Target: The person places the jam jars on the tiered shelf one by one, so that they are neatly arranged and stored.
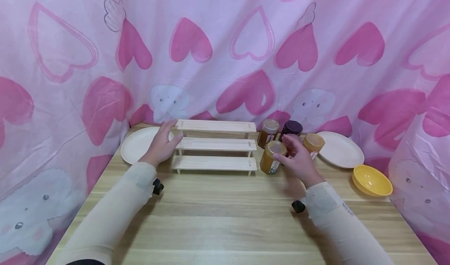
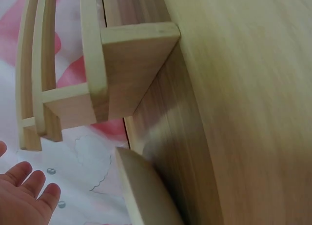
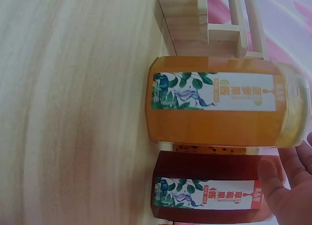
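A three-step wooden shelf (image 1: 215, 163) stands at the middle back of the table. My left hand (image 1: 162, 143) is beside its left end, fingers extended and holding nothing; in the left wrist view only some fingertips (image 2: 34, 183) show. My right hand (image 1: 299, 161) is among several jam jars right of the shelf, its thumb and fingers spread apart. An orange jam jar (image 1: 270, 161) stands upright just left of the thumb. In the right wrist view, the thumb (image 3: 270, 178) overlaps the upper part of a dark red jam jar (image 3: 204, 186), which the hand mostly hides in the head view.
Behind stand an amber jar (image 1: 268, 134) and a dark-lidded jar (image 1: 292, 127), with another jar (image 1: 314, 143) to the right. White plates lie at the left (image 1: 135, 144) and right (image 1: 341, 150). A yellow bowl (image 1: 372, 181) sits near the right edge. A heart-patterned curtain (image 1: 218, 81) hangs behind.
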Action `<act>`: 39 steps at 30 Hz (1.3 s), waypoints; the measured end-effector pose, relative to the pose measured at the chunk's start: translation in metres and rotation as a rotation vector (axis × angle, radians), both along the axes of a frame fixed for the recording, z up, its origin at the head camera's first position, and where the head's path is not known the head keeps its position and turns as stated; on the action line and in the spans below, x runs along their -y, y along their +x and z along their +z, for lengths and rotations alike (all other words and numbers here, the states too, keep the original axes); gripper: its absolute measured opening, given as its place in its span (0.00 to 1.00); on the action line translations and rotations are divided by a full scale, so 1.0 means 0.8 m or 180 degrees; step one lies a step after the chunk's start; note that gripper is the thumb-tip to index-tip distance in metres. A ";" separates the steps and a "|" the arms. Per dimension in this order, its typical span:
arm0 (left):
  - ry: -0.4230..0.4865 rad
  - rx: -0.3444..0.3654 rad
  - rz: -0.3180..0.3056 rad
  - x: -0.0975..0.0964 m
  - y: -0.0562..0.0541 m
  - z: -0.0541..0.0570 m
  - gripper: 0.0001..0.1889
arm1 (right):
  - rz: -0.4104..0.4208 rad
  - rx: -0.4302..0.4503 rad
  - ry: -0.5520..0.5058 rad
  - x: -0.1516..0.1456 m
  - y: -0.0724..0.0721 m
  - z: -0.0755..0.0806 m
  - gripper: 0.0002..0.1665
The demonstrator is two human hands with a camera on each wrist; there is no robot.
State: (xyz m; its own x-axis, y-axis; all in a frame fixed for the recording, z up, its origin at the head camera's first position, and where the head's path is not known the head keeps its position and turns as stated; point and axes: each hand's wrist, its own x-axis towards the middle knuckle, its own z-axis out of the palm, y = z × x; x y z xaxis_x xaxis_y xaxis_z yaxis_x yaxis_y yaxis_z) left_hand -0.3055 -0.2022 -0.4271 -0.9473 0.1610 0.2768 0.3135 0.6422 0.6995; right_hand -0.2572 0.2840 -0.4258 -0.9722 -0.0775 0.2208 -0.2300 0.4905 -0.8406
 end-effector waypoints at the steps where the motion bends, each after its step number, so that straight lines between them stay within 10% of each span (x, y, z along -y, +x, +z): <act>1: 0.0044 0.0011 0.0028 -0.001 -0.003 -0.001 0.36 | -0.0005 0.0005 -0.0038 0.000 0.000 0.000 0.49; 27: 0.1388 0.0508 0.0348 -0.025 -0.042 -0.018 0.29 | -0.0009 0.0451 -0.0101 0.001 -0.002 -0.020 0.54; 39: 0.1576 0.0571 0.0490 -0.034 -0.051 -0.028 0.26 | 0.0010 0.0452 -0.0136 -0.001 -0.009 -0.029 0.52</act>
